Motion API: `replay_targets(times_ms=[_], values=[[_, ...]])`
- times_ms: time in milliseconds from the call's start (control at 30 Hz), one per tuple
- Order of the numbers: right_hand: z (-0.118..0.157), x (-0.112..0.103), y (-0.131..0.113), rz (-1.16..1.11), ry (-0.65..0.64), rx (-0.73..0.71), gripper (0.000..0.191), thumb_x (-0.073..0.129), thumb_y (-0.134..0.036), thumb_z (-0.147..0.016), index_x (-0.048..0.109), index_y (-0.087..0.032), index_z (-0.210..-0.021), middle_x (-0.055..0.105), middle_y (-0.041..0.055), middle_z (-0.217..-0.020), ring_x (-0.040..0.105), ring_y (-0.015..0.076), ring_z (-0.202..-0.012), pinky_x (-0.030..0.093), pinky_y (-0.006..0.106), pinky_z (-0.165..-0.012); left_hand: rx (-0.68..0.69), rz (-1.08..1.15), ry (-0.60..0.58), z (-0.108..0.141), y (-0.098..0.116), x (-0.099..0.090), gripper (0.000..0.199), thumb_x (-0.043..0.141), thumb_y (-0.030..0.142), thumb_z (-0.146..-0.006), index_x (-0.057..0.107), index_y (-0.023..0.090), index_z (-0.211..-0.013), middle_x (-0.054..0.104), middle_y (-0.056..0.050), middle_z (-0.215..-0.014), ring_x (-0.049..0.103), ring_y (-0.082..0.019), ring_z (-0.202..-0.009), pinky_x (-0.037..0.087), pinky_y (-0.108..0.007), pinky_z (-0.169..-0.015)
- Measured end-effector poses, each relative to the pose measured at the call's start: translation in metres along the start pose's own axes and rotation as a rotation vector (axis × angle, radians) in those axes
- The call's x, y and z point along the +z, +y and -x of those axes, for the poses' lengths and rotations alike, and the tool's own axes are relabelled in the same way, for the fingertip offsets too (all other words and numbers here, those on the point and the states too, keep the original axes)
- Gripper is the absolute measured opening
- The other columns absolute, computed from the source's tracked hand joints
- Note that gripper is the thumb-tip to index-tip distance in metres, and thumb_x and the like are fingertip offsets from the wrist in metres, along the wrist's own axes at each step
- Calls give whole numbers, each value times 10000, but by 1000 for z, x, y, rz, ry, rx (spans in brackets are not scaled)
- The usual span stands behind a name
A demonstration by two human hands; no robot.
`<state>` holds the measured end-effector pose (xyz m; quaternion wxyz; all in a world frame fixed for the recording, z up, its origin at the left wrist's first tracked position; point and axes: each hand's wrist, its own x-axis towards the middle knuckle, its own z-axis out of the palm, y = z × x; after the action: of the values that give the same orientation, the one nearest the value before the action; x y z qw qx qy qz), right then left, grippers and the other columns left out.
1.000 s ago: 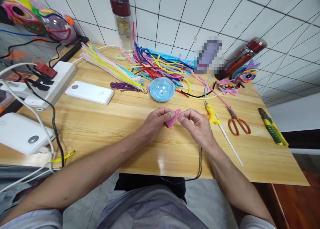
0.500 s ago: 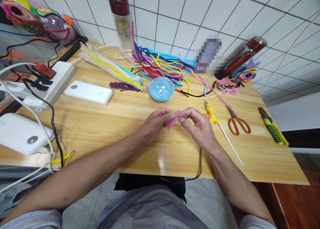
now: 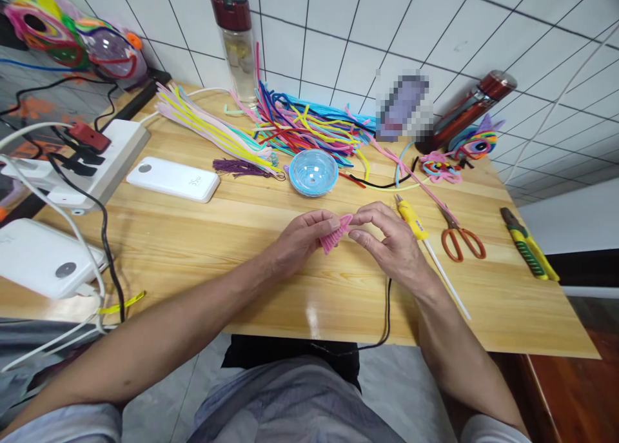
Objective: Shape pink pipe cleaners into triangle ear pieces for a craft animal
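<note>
Between the thumb and fingers of my left hand (image 3: 304, 235) is a small pink ridged piece (image 3: 333, 239), roughly triangular, which looks like pipe cleaner bent into rows. My right hand (image 3: 394, 242) is just to its right, with thumb and index finger apart. The right index fingertip reaches the top corner of the piece; whether it touches I cannot tell. A blue coiled bowl (image 3: 313, 173) stands beyond my hands. Partly behind my right hand lies a yellow glue gun (image 3: 412, 218) with a white glue stick in it.
Loose pipe cleaners (image 3: 309, 124) are heaped at the back beside a clear bottle (image 3: 239, 56). Orange-handled scissors (image 3: 461, 240) and pliers (image 3: 527, 246) lie at right. White power banks (image 3: 173, 180), a power strip (image 3: 113, 153) and cables fill the left. A red thermos (image 3: 467, 111) leans at the wall.
My right thumb and index finger have spread apart, and the right hand has shifted slightly right. The left hand keeps the pink piece in nearly the same place.
</note>
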<state>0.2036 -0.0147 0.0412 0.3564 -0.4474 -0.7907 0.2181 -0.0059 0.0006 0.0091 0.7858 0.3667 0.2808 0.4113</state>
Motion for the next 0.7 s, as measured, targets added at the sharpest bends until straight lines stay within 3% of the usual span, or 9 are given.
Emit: replay_targets(times_ms=[200,533,700], values=[[-2,-4,-4,98,37,-59,127,689,-278,-1032,807,-279,-984,760,65,-895,711,239,-855,579,407,-824,-5,-23,-48,0,1,1,458,911,574,-771,692,173,-737,584,7,-643,475,-114,-616,336,-288,-625],[1,0,-3,-39,26,69,125,750,-275,-989,865,-283,-1039,850,40,-919,759,208,-793,604,365,-788,-60,-112,-86,0,2,1,486,924,605,-742,695,176,-731,543,20,-662,440,-113,-644,333,-274,-603],[2,-1,2,-241,23,240,169,815,-363,-938,875,-253,-1051,876,58,-977,809,217,-853,641,348,-790,-68,-152,-138,0,-1,-1,452,890,580,-790,702,169,-772,586,13,-705,478,-110,-647,377,-255,-589]])
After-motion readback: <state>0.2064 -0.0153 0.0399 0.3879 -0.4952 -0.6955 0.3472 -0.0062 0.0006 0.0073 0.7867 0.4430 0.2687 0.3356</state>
